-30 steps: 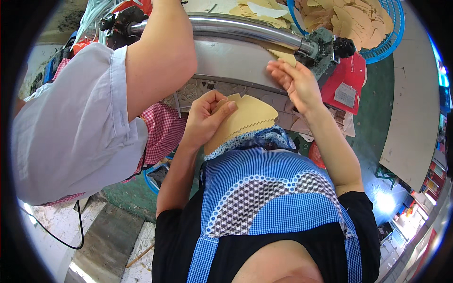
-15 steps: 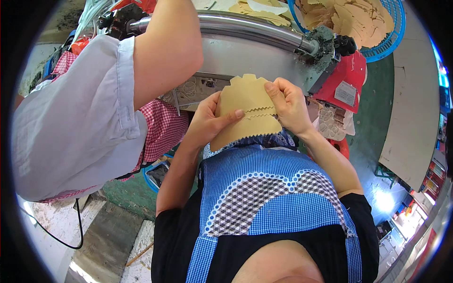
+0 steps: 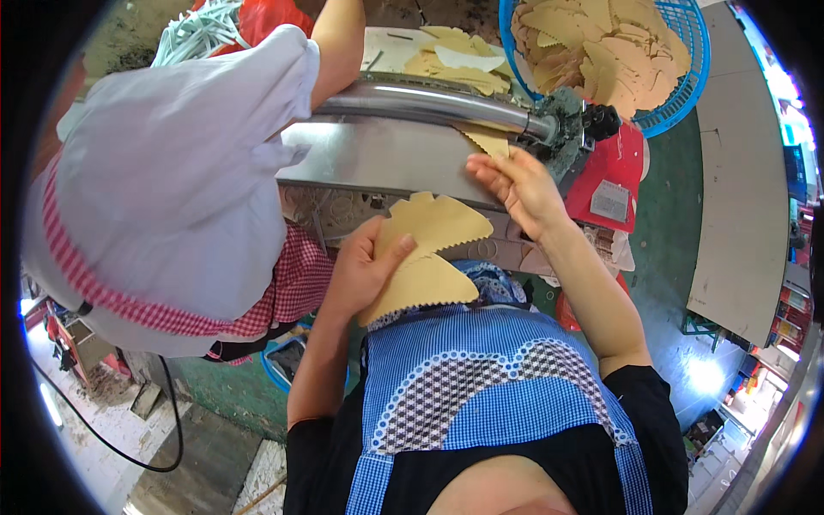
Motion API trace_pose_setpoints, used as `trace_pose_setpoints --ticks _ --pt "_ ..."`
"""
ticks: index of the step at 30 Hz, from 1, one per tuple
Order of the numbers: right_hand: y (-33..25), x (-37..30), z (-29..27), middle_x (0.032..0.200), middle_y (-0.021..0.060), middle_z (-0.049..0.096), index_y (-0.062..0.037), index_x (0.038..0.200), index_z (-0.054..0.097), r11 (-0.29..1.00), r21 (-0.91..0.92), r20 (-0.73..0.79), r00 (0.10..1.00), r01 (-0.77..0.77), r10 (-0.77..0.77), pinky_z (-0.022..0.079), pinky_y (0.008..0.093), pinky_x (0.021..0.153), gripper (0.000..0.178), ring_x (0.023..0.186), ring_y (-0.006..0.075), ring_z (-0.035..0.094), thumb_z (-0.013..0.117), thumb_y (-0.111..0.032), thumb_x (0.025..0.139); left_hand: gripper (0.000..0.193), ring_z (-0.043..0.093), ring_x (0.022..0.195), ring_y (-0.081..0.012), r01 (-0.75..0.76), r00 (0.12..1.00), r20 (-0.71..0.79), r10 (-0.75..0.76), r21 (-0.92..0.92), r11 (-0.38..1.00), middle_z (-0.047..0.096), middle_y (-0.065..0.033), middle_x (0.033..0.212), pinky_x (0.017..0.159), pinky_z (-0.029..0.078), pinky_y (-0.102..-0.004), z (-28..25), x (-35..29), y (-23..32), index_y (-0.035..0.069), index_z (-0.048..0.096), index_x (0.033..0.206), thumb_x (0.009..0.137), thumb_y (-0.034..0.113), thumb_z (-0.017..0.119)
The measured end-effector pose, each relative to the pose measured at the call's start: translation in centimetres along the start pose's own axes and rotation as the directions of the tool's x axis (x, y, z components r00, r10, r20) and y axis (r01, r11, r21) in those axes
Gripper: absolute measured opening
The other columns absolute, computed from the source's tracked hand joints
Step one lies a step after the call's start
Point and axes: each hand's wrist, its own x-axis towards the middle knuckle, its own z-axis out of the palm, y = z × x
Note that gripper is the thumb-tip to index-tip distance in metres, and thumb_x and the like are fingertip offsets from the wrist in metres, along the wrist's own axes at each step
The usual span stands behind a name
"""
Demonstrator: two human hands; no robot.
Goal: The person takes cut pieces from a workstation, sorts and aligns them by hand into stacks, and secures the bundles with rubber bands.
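Note:
My left hand (image 3: 359, 273) grips a tan sheet (image 3: 433, 225) with notched and zigzag edges, thumb on top, in front of my blue checked apron. A wide V-shaped gap opens across the sheet's right side; whether it is one piece or several overlapping ones, I cannot tell. Farther up and to the right, my right hand (image 3: 534, 193) pinches a small pointed tan piece (image 3: 491, 142) with a zigzag edge, its other fingers loosely extended. That piece is over the metal plate (image 3: 378, 154), close under the right part of the shiny metal roller (image 3: 421, 101).
A blue plastic basket (image 3: 699, 64) full of tan cut pieces stands at the far right. More tan pieces (image 3: 455, 64) lie behind the roller. A co-worker in a white top (image 3: 189, 146) leans in at my left. A red object (image 3: 605, 184) sits beside the roller's right end.
My right hand has left the sheet and moved up toward the roller with the small piece. The sheet, in my left hand, now shows a wider gap. The co-worker's body and arm have shifted.

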Motion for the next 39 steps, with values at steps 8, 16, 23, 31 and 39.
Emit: trace_pose_setpoints --ticks 8,16,23,31,39 --pt "0.4 -1.7 -1.0 0.073 0.0038 0.061 -0.0027 0.103 0.056 0.884 -0.468 0.104 0.993 -0.005 0.061 0.041 0.0181 0.05 0.018 0.059 0.0062 0.054 0.048 -0.016 0.095 0.022 0.063 0.078 -0.0104 -0.03 0.999 -0.024 0.025 -0.196 0.98 0.065 -0.0056 0.088 0.069 0.05 -0.0231 -0.4 -0.6 0.3 -0.001 0.058 0.1 0.082 0.008 0.068" --pt "-0.2 -1.6 1.8 0.092 0.009 0.063 0.0006 0.105 0.056 0.961 -0.274 0.116 0.993 0.02 0.012 0.048 0.0231 0.071 0.025 0.08 0.0114 0.059 0.055 -0.021 0.092 0.019 0.054 0.059 -0.003 -0.088 0.99 -0.107 0.087 -0.005 0.996 0.061 -0.0008 0.066 0.051 0.041 -0.0199 0.0 2.3 0.4 0.0 0.061 0.083 0.082 0.016 0.069" --pt "1.1 -3.1 2.7 0.061 -0.0031 0.052 0.0022 0.078 0.063 0.658 -0.689 0.321 0.942 0.304 -0.099 0.037 0.0237 0.052 0.03 0.06 0.0033 0.044 0.061 -0.025 0.09 0.018 0.053 0.061 -0.0022 -0.07 0.995 -0.068 0.069 -0.018 0.997 0.061 -0.0007 0.068 0.051 0.039 -0.0188 0.7 3.1 -0.8 0.003 0.059 0.082 0.085 0.019 0.066" --pt "0.9 -2.1 -0.6 0.071 -0.0019 0.058 -0.0012 0.094 0.064 0.864 -0.486 -0.075 0.979 0.131 -0.19 0.041 0.0194 0.054 0.024 0.06 0.0052 0.052 0.053 -0.023 0.095 0.023 0.061 0.065 -0.0069 0.076 0.997 0.045 -0.068 -0.241 0.967 0.067 -0.0085 0.083 0.054 0.046 -0.0179 -0.5 0.3 -0.7 -0.002 0.057 0.102 0.085 0.011 0.065" --pt "1.0 -2.0 2.0 0.094 0.0112 0.065 0.0012 0.099 0.055 1.0 -0.005 0.057 0.998 -0.009 0.009 0.051 0.0245 0.071 0.019 0.083 0.0162 0.063 0.051 -0.017 0.094 0.02 0.06 0.055 -0.0074 0.102 0.991 0.112 -0.07 -0.308 0.946 0.066 -0.0082 0.071 0.044 0.044 -0.0158 0.5 0.8 -0.4 -0.001 0.058 0.097 0.086 0.014 0.065"
